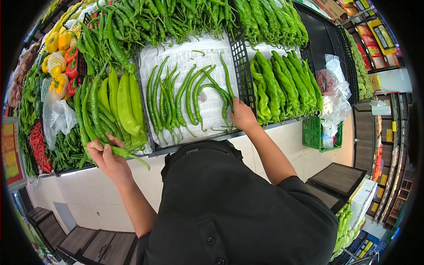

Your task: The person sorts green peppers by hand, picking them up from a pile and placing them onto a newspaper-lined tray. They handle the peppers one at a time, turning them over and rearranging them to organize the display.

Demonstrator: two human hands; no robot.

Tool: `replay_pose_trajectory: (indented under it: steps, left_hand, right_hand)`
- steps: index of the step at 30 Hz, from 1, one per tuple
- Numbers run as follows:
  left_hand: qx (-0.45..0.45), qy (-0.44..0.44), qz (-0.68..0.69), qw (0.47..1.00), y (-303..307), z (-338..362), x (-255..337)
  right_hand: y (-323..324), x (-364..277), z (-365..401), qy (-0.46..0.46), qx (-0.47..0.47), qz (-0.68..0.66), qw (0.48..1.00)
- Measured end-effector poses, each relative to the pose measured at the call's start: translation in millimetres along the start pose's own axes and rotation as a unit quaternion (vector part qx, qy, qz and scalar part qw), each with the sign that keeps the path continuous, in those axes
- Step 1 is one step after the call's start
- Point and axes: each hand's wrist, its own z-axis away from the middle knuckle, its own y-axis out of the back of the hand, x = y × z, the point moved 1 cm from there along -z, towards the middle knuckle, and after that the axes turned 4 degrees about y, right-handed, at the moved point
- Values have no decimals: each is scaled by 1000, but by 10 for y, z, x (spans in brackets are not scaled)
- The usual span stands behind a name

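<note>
My left hand (109, 162) is closed around long green chili peppers (127, 153) at the front edge of the stand, their stem ends poking out to the right. Just behind it lie pale green peppers (126, 104). Over the paper-lined crate, my right hand (244, 116) pinches the lower end of a slender green chili pepper (225, 73) near the crate's right side; part of its grip is hidden. Several curved chili peppers (190, 98) rest in a loose row on the newspaper lining (170, 49) to the left of that hand.
A black crate wall (242, 66) divides off rows of wrinkled green peppers (282, 84) on the right. Heaped chilies (176, 15) fill the back. Red chilies (39, 145) and bell peppers (56, 66) sit left. A green basket (311, 134) with plastic bags stands right.
</note>
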Motion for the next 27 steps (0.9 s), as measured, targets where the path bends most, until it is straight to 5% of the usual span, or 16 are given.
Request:
replay_pose_trajectory:
  steps: [20,27]
  left_hand:
    - [-31,14,-2,999,-56,28,-50]
    - [-48,22,-9,999,-90,29,-62]
  right_hand:
    - [150,-154,-17,-18,8,-2,1000]
    - [173,-273,-297,179,122,60,974]
